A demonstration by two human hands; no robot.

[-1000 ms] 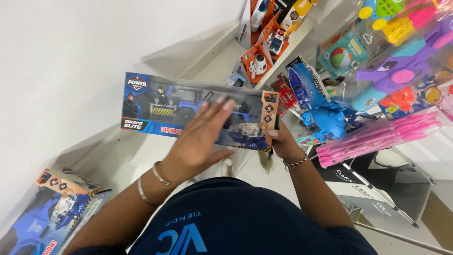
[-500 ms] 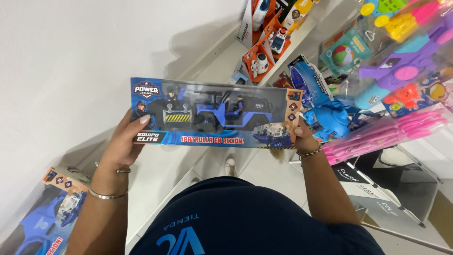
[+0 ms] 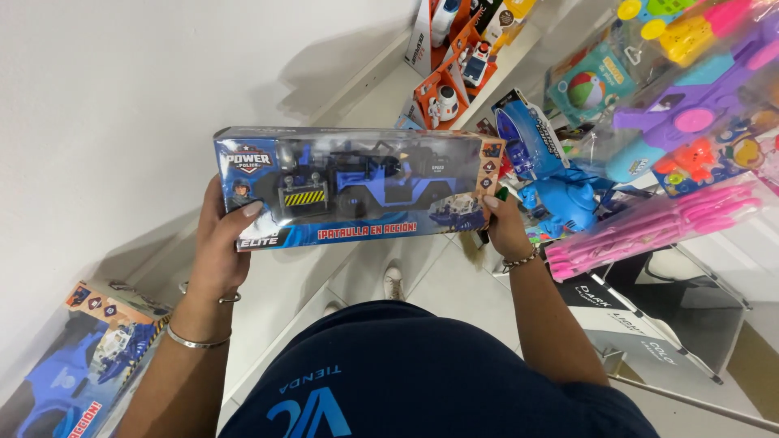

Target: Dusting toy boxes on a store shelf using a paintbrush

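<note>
— What did the head camera show in the hands?

— A long blue cardboard toy box with a clear plastic window (image 3: 357, 188), a blue jeep visible inside it. It was held level in front of the person's chest, above the pale floor (image 3: 454, 284), its window facing up toward the camera.

— How was the grip set?

— The left hand (image 3: 217, 255) was clamped on the box's left end, thumb lying across the printed front and the fingers hidden behind it. The right hand (image 3: 505, 227) was closed on the right end, thumb on the front edge, the rest tucked under. Both wrists wore thin metal bracelets.

— And around the grip?

— Just right of the right-hand grip hung a blue plastic toy in a blister pack (image 3: 552, 174), near the box's corner; whether they touched I could not tell. Further right were pink plastic toys in clear bags (image 3: 657, 223) and a purple plastic water gun (image 3: 698, 97). Beyond the box, above both grips, orange cardboard boxes with white astronaut figures (image 3: 445, 96) stood on a white shelf (image 3: 381, 97). Below and left of the left-hand grip, well apart, lay another blue boxed toy vehicle (image 3: 81, 365) against the white wall (image 3: 105, 105). Straight below the box, the person's dark blue shirt (image 3: 422, 373) filled the view.
</note>
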